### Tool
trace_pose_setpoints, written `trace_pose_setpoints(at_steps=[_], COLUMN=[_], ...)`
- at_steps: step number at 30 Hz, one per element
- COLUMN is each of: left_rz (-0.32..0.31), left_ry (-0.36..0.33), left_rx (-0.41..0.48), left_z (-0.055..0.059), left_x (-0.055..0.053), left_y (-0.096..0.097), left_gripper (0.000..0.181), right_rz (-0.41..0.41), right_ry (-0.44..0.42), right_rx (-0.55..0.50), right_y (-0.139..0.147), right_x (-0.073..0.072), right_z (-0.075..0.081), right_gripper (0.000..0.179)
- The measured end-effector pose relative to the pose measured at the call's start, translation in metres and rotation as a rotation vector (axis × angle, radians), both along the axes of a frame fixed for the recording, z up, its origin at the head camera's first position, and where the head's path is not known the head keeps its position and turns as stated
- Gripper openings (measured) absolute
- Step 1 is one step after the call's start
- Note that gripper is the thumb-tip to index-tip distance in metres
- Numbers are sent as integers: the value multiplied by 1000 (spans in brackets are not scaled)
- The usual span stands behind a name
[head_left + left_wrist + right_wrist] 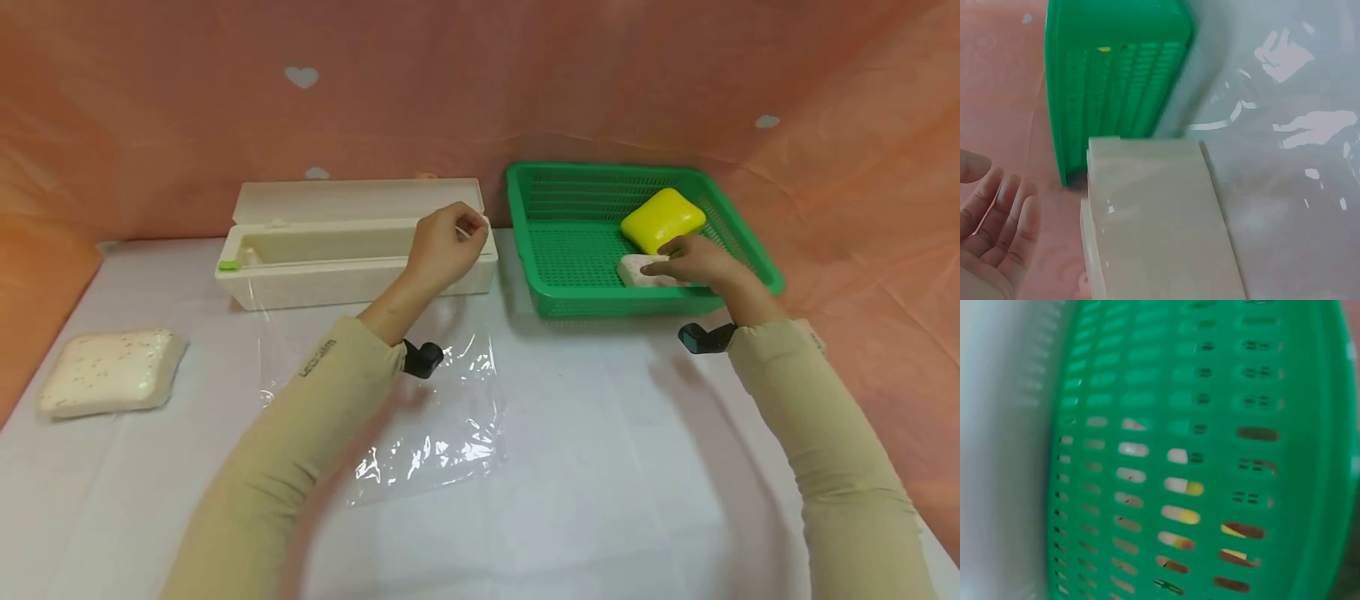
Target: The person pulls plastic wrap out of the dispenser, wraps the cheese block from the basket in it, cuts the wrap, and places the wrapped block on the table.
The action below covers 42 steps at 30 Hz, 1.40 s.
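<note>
My right hand reaches down into the green basket. Its thumb lies across a whitish, pink-tinged block, with the fingers on the far side, gripping its right end. Right behind that block rests a bright yellow, glossy rounded block. Through the basket's slots, the right wrist view shows pieces of white and yellow. My left hand hovers above the right end of a long cream cling film dispenser, fingers loosely bent around nothing. In the left wrist view its fingers are relaxed and apart.
Clear cling film stretches from the dispenser over the white-covered table, under my left forearm. The dispenser's lid is raised, with a green tab at its left end. A speckled cream block lies far left. An orange cloth hangs behind.
</note>
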State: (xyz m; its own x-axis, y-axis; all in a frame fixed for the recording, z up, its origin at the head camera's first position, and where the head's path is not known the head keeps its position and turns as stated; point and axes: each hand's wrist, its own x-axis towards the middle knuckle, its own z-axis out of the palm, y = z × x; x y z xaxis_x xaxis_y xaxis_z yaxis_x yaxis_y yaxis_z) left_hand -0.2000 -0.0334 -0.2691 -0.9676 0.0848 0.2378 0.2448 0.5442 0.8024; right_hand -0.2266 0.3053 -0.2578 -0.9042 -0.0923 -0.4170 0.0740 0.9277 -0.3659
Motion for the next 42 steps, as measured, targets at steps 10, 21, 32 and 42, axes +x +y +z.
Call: trace_pose_setpoints(at_steps=[10,21,32,42], left_rz=[28,-7,4,69], left_ry=[-34,-20,-37,-29], left_rx=[2,2,-29,-132], left_z=[-8,-12,-21,-36], left_x=[0,3,19,48], left_y=[-17,-17,-46,-98], left_gripper=[17,18,16,16], right_rz=[-37,-32,-67,-115], right_ry=[-1,-49,41,91], right_rx=[81,98,42,86], right_y=[8,4,6,10], right_x=[-7,-5,-1,-7], right_z=[-2,-1,-8,-7], right_gripper=[78,82,94,90])
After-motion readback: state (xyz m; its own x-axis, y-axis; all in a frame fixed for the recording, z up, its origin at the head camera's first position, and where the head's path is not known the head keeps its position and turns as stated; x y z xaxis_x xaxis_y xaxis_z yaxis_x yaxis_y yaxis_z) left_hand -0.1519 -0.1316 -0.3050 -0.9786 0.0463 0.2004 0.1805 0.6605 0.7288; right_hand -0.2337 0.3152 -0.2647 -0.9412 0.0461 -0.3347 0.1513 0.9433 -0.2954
